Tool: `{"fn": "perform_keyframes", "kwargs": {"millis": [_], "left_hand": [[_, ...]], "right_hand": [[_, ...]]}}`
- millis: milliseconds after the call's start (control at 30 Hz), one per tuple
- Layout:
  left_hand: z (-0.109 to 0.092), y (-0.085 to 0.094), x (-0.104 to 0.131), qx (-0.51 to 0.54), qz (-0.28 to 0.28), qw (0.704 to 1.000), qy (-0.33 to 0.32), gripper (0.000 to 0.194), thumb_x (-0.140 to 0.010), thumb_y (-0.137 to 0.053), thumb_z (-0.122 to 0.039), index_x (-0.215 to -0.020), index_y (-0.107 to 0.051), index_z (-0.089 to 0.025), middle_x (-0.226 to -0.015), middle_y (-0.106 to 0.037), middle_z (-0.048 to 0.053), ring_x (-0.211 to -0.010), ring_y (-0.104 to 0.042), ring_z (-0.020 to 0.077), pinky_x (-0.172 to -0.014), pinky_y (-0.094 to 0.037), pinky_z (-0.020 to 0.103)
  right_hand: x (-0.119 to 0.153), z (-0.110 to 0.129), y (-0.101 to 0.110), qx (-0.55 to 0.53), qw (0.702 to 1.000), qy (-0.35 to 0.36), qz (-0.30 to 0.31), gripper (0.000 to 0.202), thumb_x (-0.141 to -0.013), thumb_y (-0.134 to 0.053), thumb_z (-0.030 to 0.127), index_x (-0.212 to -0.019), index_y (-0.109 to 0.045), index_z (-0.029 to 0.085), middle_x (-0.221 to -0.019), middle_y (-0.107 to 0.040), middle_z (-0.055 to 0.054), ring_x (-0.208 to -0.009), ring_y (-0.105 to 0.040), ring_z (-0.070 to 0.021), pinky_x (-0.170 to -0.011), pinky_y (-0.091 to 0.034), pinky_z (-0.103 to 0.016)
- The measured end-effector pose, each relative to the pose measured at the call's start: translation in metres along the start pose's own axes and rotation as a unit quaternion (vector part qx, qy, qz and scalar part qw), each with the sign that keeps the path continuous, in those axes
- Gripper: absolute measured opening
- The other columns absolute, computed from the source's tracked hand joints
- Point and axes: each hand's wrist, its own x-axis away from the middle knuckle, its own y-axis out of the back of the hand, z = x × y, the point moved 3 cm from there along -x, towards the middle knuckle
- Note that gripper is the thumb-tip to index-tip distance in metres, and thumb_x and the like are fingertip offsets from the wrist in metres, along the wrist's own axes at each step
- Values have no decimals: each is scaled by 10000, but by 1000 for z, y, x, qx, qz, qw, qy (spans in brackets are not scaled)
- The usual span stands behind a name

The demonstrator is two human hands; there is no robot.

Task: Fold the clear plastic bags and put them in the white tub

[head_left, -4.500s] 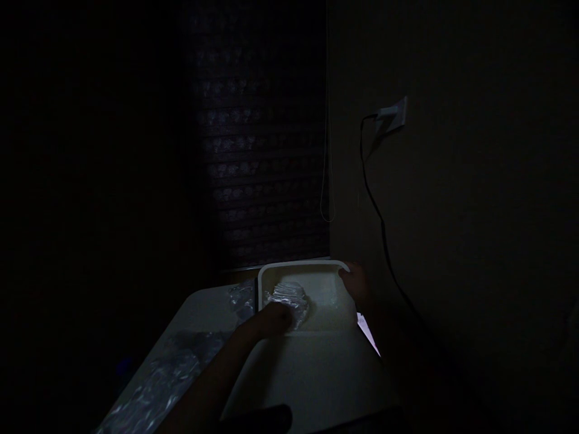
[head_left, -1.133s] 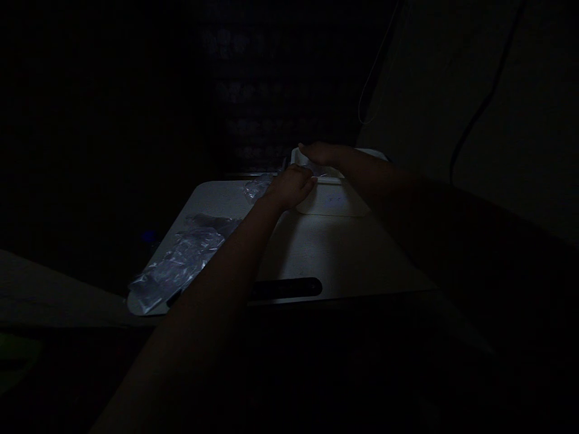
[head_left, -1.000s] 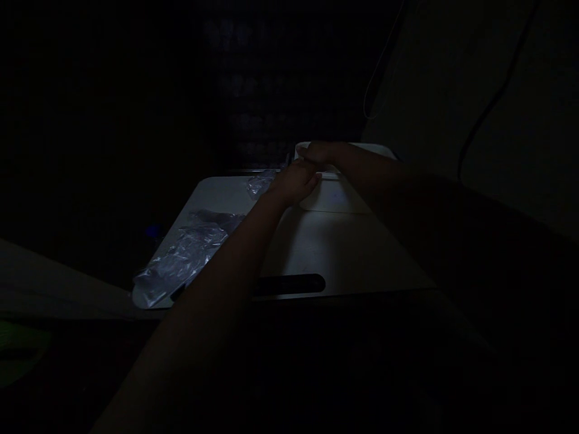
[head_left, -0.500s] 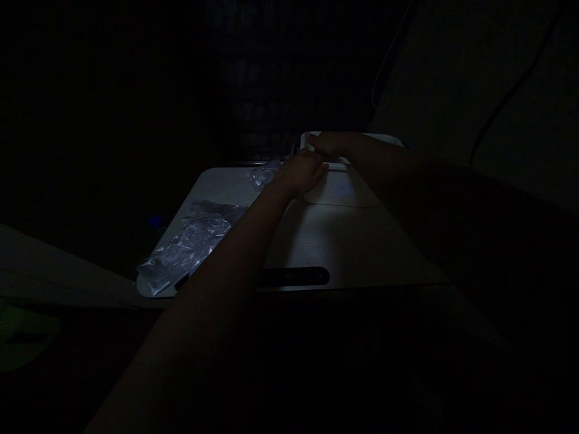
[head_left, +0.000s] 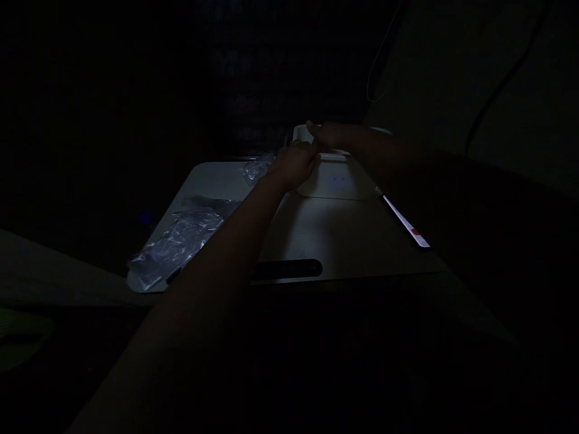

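In deep shadow, a pale, box-like container (head_left: 357, 181) with a raised rim stands at the far side of a small white table (head_left: 344, 235). My left hand (head_left: 296, 164) is at the container's near left rim, fingers bent and closed. Just beyond it, my right hand (head_left: 331, 134) reaches over the container from the right, thumb pointing left and fingers curled out of sight. The two hands almost touch. Whatever lies between their fingers is too dark to make out.
A crumpled clear plastic bag (head_left: 181, 238) covers the table's left front, and a smaller clear plastic piece (head_left: 257, 170) lies by my left wrist. A lit screen edge (head_left: 404, 222) shows beside my right forearm. The table has a dark slot (head_left: 287, 269) near its front edge.
The view has shifted slightly, so everything sits a little further left and up. A bright screen edge has come into sight beside my right forearm. Both hands stay at the container.
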Motion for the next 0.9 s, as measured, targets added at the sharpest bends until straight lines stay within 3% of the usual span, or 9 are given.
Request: {"fn": "perform_keyframes", "kwargs": {"millis": [100, 300, 433, 600, 700, 800, 900], "left_hand": [[1, -1, -2, -7, -2, 1000, -1, 319, -823, -242, -237, -1020, -469, -130, -997, -518, 80, -996, -423, 202, -831, -305, 357], [1, -5, -7, -6, -6, 1000, 11, 324, -816, -248, -201, -1033, -477, -125, -1005, -511, 90, -1007, -410, 205, -826, -301, 355], [1, -6, -6, -2, -8, 1000, 13, 335, -812, -246, -191, -1064, -457, -127, -1030, -493, 94, -1011, -402, 202, -830, -298, 353], [-1, 2, 1, -4, -35, 999, 8, 350, -790, -302, -201, -1121, -401, -146, -1112, -438, 88, -1049, -359, 206, -858, -275, 363], [-5, 17, 7, -26, -50, 998, 10, 362, -768, -345, -201, -1121, -400, -149, -1126, -429, 87, -1056, -352, 213, -849, -288, 365], [-9, 31, 16, -68, -36, 997, 9, 319, -743, -368, -195, -1036, -478, -131, -1048, -485, 97, -1007, -399, 221, -806, -329, 352], [-8, 36, 31, -111, 8, 994, -1, 264, -730, -359, -185, -893, -557, -119, -908, -551, 97, -897, -473, 209, -749, -369, 323]], "right_hand": [[8, 0, 5, 8, 999, -39, -10, 558, -836, -160, 413, -864, -549, 14, -918, -559, -166, -888, -510, -167, -767, -354, -306], [24, -2, 24, 63, 993, -53, -88, 564, -824, -140, 454, -857, -543, 61, -909, -548, -153, -899, -498, -199, -767, -334, -375], [39, -4, 37, 122, 983, -38, -130, 576, -838, -109, 414, -915, -536, 35, -948, -545, -181, -934, -486, -245, -780, -309, -446], [61, -2, 45, 192, 966, -13, -173, 583, -852, -57, 348, -896, -552, 44, -906, -571, -167, -887, -512, -233, -773, -307, -434], [78, 0, 44, 213, 953, 4, -214, 514, -850, -86, 299, -938, -535, 65, -965, -557, -153, -898, -499, -233, -773, -312, -413], [97, -2, 34, 222, 941, 44, -252, 366, -817, -235, 263, -1049, -468, 103, -1075, -505, -122, -1005, -422, -224, -839, -268, -399], [111, -11, 16, 237, 943, 71, -224, 392, -792, -283, 247, -1121, -413, 78, -1178, -428, -137, -1091, -341, -231, -897, -204, -407]]}}
